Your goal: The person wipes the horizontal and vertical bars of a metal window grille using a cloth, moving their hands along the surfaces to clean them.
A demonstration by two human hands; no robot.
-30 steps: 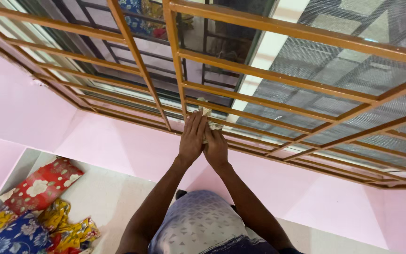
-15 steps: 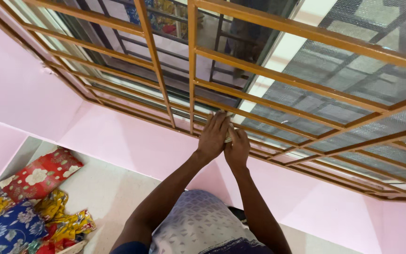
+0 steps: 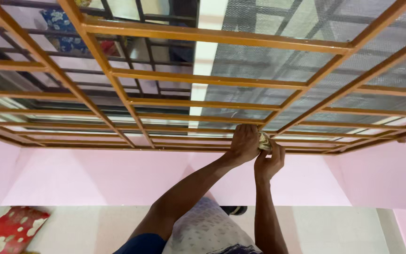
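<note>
- The window grille [image 3: 203,80] fills the upper part of the view: flat bars painted orange-brown, crossing into long rectangular cells; its left, top and right ends run out of the picture.
- Behind the grille, on its right side, hangs a fine grey mesh [image 3: 283,61] that blurs everything past it; on the left side darker bars and a blue patterned cloth [image 3: 62,28] show through, too cut up by the bars to make out fully.
- The left hand [image 3: 244,142] rests against the bottom bars of the grille, fingers together and curved; whether they grip a bar or only press on it cannot be told.
- The right hand [image 3: 269,160] sits just beside the left, touching it, and is closed around a small crumpled rag [image 3: 264,141], pale and yellowish, held against the grille's bottom bars; most of the rag is hidden between the two hands.
- Below the grille runs a smooth pink wall [image 3: 71,174], matte and plain.
- Below the wall lies a pale speckled floor [image 3: 334,230].
- Far down to the left of the grille, a red cushion [image 3: 8,230] with white flowers is cut off by the picture's edge.
- Both forearms rise from the bottom edge; a light dotted garment [image 3: 207,233] covers the knee between them.
</note>
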